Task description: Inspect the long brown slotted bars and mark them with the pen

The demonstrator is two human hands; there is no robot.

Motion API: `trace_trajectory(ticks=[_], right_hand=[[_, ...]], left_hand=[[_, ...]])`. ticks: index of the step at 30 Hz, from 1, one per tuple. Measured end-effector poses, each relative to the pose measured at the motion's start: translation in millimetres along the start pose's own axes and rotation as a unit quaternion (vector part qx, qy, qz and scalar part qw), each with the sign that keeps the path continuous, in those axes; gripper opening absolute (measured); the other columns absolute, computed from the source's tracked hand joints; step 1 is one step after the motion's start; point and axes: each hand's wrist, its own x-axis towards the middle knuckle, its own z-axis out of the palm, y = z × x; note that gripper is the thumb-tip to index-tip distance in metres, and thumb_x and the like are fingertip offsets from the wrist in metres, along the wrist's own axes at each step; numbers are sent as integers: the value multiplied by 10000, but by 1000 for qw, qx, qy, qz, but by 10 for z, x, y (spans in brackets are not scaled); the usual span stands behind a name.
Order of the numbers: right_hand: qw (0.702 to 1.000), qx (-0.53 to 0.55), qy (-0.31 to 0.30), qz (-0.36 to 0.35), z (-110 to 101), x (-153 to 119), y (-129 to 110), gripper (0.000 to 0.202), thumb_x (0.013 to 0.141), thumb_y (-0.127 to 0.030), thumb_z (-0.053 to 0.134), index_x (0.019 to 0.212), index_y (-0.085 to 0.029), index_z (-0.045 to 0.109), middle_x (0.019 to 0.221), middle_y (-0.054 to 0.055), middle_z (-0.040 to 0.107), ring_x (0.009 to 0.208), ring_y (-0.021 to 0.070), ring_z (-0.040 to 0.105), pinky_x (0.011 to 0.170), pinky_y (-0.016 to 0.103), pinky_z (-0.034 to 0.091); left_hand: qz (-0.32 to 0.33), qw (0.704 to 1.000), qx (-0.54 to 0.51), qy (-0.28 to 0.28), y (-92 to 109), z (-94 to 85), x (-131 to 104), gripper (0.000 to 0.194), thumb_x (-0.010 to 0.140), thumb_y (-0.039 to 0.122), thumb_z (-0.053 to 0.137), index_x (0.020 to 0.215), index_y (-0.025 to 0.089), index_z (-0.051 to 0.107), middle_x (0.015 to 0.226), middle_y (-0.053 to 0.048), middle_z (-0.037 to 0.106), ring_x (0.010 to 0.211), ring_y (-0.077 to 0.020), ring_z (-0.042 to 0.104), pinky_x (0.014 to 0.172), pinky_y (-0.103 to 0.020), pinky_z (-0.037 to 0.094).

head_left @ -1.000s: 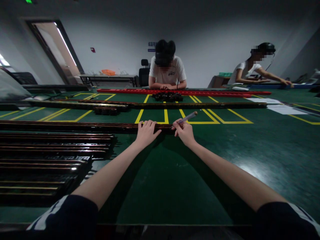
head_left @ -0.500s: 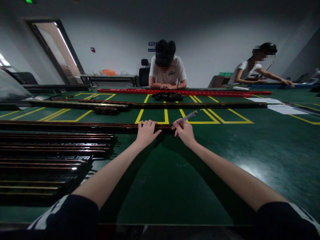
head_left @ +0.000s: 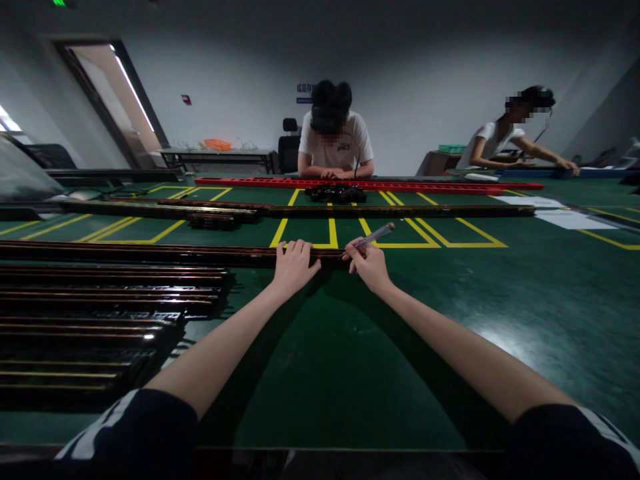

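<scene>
A long dark bar with copper-coloured edges runs across the green table from the left, its right end between my hands. My left hand is laid over this bar near that end, fingers bent over the far edge and thumb out to the right, holding it down. In my right hand is a slim screwdriver with a clear handle, gripped like a pen. Its handle slants up to the right, and its tip points down at the bar's end. Whether the tip touches the bar is hidden by my fingers.
Several similar dark bars lie stacked at the near left. Farther back are another long bar, a small dark heap and a red rail. White papers lie at right. Two people sit across the table.
My left thumb has drawn in slightly. My right hand and the screwdriver stay almost still. The outstretched hand of the person at the right has shifted a little left.
</scene>
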Motion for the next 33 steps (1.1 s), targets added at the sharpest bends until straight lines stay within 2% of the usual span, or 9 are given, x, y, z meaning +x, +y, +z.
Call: trace_trajectory(ticks=[16,24,33], right_hand=[[1000,-20,2,10,-7,-6,-5,465,787,-645,539,786,-181,552,734,49,645,456,103,546,434,258,484],[999,-16,36,2,3,1,11,495,763,-678,538,755,-183,536,664,28,619,424,106,530,403,257,463],[1000,-12,9,6,-12,-2,-5,482,769,-668,540,776,-186,543,707,38,628,452,106,540,427,265,484]], left_hand=[[2,1000,-17,-8,-4,-19,-15,361,891,255,393,1181,154,582,1166,-132,635,1087,-293,548,1021,-506,307],[5,1000,-14,-1,-8,-9,-18,377,892,211,366,1189,141,588,1169,-132,636,1089,-281,551,1037,-497,297],[10,1000,-12,-7,-15,-14,-21,377,887,194,360,1178,159,597,1172,-123,636,1094,-278,550,1045,-504,297]])
